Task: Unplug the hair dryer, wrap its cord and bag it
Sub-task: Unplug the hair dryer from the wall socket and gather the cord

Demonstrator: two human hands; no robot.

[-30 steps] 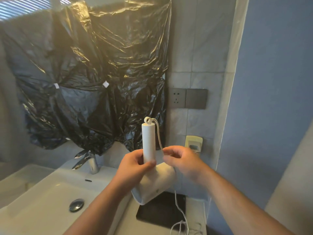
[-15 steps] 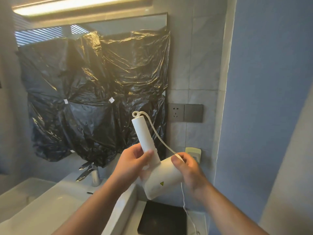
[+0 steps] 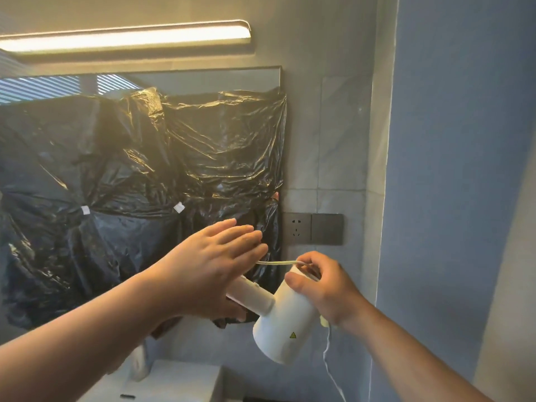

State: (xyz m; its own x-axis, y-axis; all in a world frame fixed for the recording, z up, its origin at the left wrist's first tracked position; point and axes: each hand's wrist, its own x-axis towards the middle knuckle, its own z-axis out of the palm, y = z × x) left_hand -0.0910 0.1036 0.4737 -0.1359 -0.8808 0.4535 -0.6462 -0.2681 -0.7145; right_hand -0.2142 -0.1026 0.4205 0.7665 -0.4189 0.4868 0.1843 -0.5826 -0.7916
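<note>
I hold the white hair dryer point(image 3: 285, 323) up in front of the wall, its handle pointing left and its barrel down to the right. My right hand point(image 3: 324, 288) grips the top of the barrel and pinches the thin white cord point(image 3: 275, 262) against it. That cord runs taut to the left and disappears under my left hand point(image 3: 214, 265). The left hand lies over the handle with its fingers straight; the handle's end is hidden beneath the palm. More cord hangs down below my right wrist.
Crumpled black plastic sheeting point(image 3: 139, 181) covers the mirror behind my hands. A grey wall socket plate point(image 3: 312, 228), with nothing plugged in, sits just right of it. A lit light bar point(image 3: 124, 36) is above, a blue wall point(image 3: 452, 169) to the right, the white basin edge point(image 3: 179, 378) below.
The dryer's handle has swung from upright to pointing left. My left hand went from gripping the handle to lying over it with straight fingers. The view has tilted upward.
</note>
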